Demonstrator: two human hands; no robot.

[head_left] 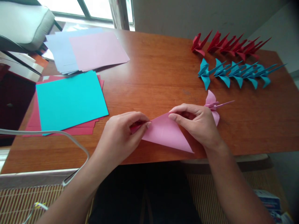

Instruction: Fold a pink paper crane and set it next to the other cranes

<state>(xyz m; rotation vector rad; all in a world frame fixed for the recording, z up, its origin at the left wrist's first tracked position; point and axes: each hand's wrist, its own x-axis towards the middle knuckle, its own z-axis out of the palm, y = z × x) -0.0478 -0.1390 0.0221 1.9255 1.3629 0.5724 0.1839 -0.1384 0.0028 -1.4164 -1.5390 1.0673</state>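
Note:
A sheet of pink origami paper (167,135), folded into a triangle, is held above the front edge of the wooden table. My left hand (127,130) pinches its upper left edge between thumb and fingers, covering the left corner. At the top, my right hand (195,121) grips the same edge between thumb and forefinger. One corner points down to the right, near the table edge. Just behind my right hand lies a folded pink paper crane (212,102), partly hidden by the knuckles.
Red paper cranes (233,45) and blue paper cranes (235,73) stand in two rows at the back right. On the left lie a turquoise sheet (72,101) over red sheets (32,121), and pale pink and blue sheets (99,49). A white cable (77,144) crosses the front left.

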